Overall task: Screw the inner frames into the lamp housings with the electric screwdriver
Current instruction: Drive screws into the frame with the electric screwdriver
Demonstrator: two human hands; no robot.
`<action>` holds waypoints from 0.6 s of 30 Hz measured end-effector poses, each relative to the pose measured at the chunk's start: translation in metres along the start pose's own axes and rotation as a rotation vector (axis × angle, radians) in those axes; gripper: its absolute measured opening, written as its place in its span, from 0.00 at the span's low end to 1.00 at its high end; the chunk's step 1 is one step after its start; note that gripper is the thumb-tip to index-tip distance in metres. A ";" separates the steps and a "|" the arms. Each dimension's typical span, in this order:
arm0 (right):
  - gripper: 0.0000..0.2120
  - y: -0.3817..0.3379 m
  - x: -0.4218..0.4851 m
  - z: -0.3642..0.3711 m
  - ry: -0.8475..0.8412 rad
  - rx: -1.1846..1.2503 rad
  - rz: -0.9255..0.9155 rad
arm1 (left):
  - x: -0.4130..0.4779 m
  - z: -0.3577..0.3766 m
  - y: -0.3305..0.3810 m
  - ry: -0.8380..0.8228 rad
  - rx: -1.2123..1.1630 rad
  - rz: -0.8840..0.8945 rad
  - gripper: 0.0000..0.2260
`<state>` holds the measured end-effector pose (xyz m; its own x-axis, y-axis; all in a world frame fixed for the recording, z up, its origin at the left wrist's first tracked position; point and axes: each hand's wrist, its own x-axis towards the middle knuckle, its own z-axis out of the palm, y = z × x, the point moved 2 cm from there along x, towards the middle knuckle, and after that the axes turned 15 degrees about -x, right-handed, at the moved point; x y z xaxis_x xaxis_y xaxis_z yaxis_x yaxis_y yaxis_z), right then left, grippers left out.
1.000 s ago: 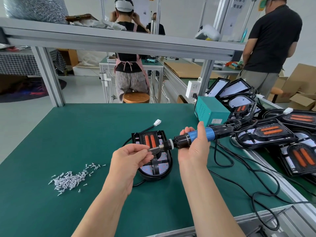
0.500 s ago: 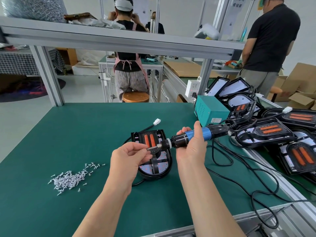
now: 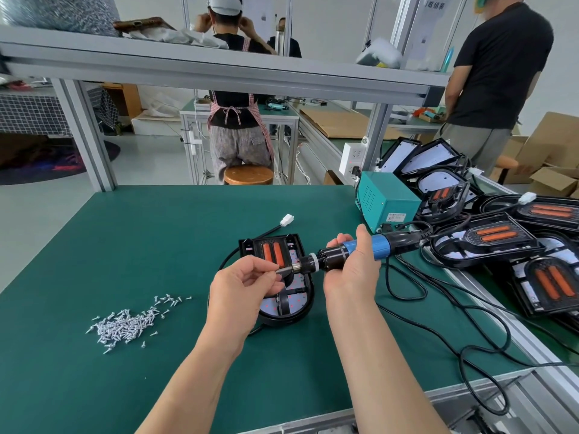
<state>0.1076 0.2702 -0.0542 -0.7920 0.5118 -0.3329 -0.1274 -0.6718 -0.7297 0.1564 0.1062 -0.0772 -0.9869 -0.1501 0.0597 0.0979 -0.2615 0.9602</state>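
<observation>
My right hand (image 3: 354, 270) wraps the electric screwdriver (image 3: 332, 255), smooth blue grip and glossy black barrel, held level at mid-frame. My left hand (image 3: 244, 286) has its fingers pinched narrow on the slim metal bit (image 3: 285, 270). Just beneath, the lamp housing (image 3: 282, 321) lies flat at centre: a rounded black plastic shell, with the inner frame (image 3: 261, 245) and its two orange strips at the squared upper end. At lower left there's a loose heap of small silvery screws (image 3: 125, 324) on the matte green tabletop (image 3: 141, 245). At right sit a teal metal box (image 3: 387, 198) and more piled black housings (image 3: 488, 239), with black cables (image 3: 438, 324) looping. An aluminium shelf frame (image 3: 219, 67) spans the top, and two people stand beyond it.
</observation>
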 end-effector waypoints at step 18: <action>0.18 0.002 0.013 -0.006 0.012 -0.008 0.007 | 0.009 0.001 -0.008 -0.035 -0.070 -0.056 0.10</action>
<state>0.1005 0.2787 -0.0633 -0.7854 0.5136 -0.3455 -0.1167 -0.6711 -0.7322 0.1467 0.1082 -0.0844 -0.9948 -0.1007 0.0169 0.0499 -0.3345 0.9411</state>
